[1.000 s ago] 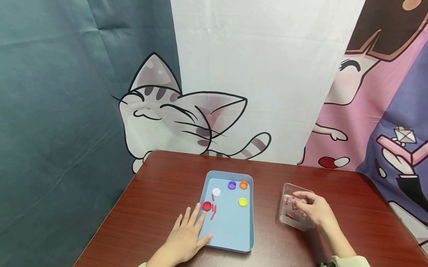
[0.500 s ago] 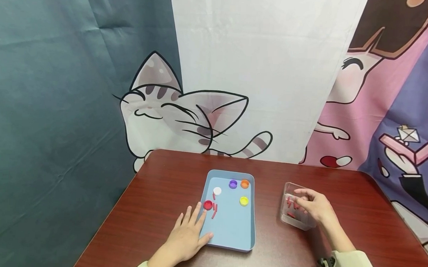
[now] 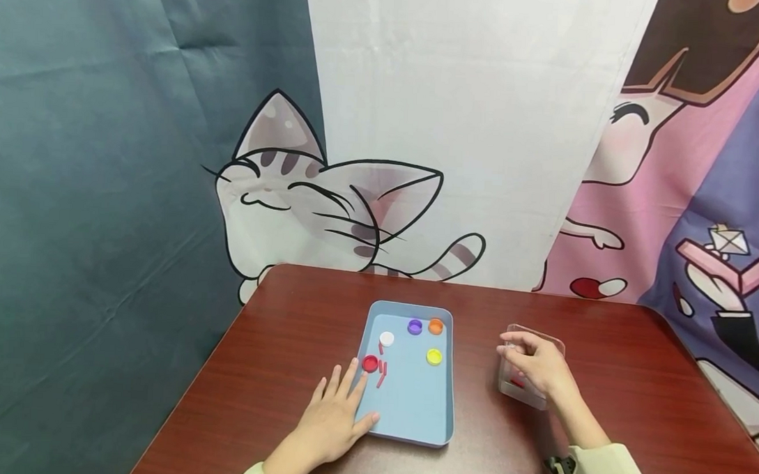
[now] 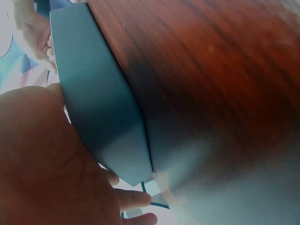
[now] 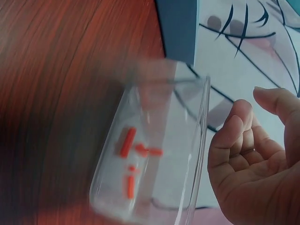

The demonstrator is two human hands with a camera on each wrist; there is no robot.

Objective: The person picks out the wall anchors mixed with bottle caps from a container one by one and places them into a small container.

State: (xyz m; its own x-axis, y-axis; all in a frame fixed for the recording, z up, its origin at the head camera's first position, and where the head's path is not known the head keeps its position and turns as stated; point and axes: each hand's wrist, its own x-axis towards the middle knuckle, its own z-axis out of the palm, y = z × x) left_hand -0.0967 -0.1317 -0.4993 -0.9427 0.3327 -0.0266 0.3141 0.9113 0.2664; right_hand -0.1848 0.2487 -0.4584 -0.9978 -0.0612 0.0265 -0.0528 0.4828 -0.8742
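glossy plas. box, smooth wood-look tbl

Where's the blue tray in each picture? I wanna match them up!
Head: the blue tray is below the middle, a little right of center, beside the left hand.
Left wrist: its outer wall slants from the upper left toward the bottom middle.
Right wrist: only a bit of the tray shows, at the top, right of center.
Shared landmark: the reddish-brown table.

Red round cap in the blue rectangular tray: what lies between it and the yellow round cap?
Head view: two short red sticks near the red cap, then bare tray floor to the yellow cap.
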